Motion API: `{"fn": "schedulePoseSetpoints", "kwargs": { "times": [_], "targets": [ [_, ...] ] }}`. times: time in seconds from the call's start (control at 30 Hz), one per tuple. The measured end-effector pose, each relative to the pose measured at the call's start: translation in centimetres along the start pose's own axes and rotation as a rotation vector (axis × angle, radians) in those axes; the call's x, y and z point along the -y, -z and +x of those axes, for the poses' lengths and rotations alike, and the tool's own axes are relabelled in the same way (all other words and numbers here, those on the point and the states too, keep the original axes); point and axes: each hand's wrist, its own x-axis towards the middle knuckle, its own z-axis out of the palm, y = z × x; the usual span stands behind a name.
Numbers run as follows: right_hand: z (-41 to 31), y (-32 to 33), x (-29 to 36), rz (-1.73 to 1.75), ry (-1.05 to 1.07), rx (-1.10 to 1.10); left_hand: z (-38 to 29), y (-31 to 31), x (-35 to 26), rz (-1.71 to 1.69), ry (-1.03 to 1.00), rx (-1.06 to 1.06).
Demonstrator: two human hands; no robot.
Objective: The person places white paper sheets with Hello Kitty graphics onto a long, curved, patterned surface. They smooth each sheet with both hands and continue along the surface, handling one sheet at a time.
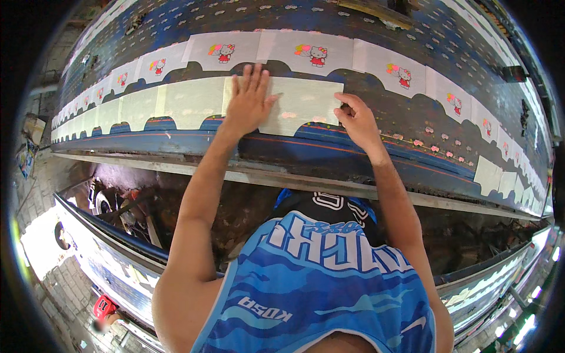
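My left hand [249, 99] lies flat, fingers spread, on the left part of a blank pale fabric panel [304, 101] on a long dark table. At the panel's right edge is my right hand [353, 117], its thumb and index finger bent near the edge; whether they pinch it cannot be told. More blank panels [190, 103] run in a row to the left. Behind them is a row of white panels [315, 53], each printed with a cartoon cat in red holding balloons. The panels have curved cutouts along their near edge.
The table's metal edge [282, 176] runs in front of me. Several blank panels [487, 174] lie at the far right. A dark block [514, 74] stands on the table at the right. Another long table [110, 260] is behind me, with a person in red [105, 309] beside it.
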Motion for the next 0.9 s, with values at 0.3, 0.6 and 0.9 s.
{"fn": "schedulePoseSetpoints", "kwargs": {
  "times": [0.3,0.6,0.9],
  "targets": [
    [-6.8,12.5,-4.9,0.011,0.015,-0.38,6.3,-0.9,-24.6,-0.202,-0.459,0.25],
    [-18.9,39.7,-13.6,-1.079,-0.102,-0.8,6.7,1.7,-45.0,-0.741,-0.504,0.43],
    [-21.8,48.8,-18.2,-1.035,-0.128,-0.559,8.0,-0.1,-55.2,-0.97,-0.245,0.329]
  ]
}}
